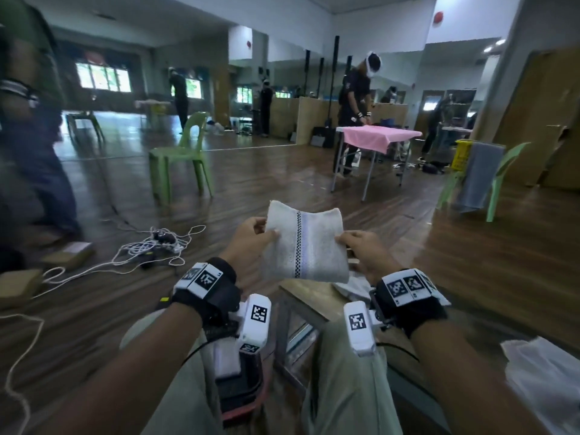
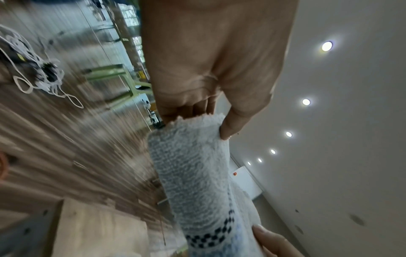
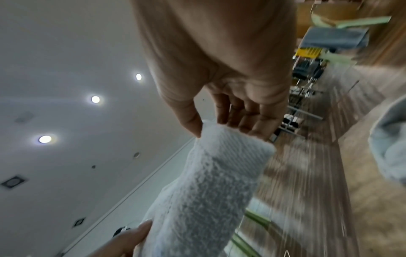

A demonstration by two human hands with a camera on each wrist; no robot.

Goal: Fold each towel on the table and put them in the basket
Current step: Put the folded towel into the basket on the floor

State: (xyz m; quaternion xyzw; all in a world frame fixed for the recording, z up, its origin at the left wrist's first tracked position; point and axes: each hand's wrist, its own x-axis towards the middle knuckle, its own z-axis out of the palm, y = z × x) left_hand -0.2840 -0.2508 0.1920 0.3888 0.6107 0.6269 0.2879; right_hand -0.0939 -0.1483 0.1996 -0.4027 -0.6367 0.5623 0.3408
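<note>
A folded white towel (image 1: pixel 305 246) with a dark checkered stripe is held up in the air in front of me, above the small wooden table (image 1: pixel 314 298). My left hand (image 1: pixel 266 231) pinches its left edge, thumb on the near face. My right hand (image 1: pixel 343 241) pinches the right edge the same way. In the left wrist view the left hand (image 2: pixel 202 121) grips the towel (image 2: pixel 197 173) at its top corner. In the right wrist view the right hand (image 3: pixel 211 128) pinches the other end of the towel (image 3: pixel 219 182). No basket of mine can be made out.
More white cloth (image 1: pixel 350 287) lies on the table under my right wrist, and another white towel (image 1: pixel 546 375) is at the lower right. A dark object with a red rim (image 1: pixel 241 390) sits by my knees. Cables (image 1: pixel 150 246) litter the floor on the left. A person walks at far left.
</note>
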